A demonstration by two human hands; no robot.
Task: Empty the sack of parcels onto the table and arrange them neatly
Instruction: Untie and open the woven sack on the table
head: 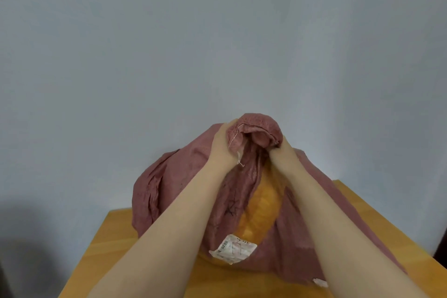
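From the head view, the task looks to be in its early part. The sack (183, 176) rests on the table (116, 237), and its stitched end is raised and bunched up. The left hand (221, 145) pinches this bunched cloth between thumb and fingers. The right hand (284, 150) clutches the same bunch from the other side, with its fingers tucked into the fold.

Only one yellow parcel (263, 203) shows in the gap of the cloth near the person, and most of it is inside. I judge that the emptying is not finished and the arranging is not begun.

The sack is a dull pink woven material, thin and limp, with many creases and a loose thread at the seam. The parcel looks smooth, glossy and soft, like plastic film. It carries a crumpled white label (235, 248) with a barcode. The table is flat orange wood. A small white scrap (319, 282) lies at the sack's near edge, and I cannot tell what it is.
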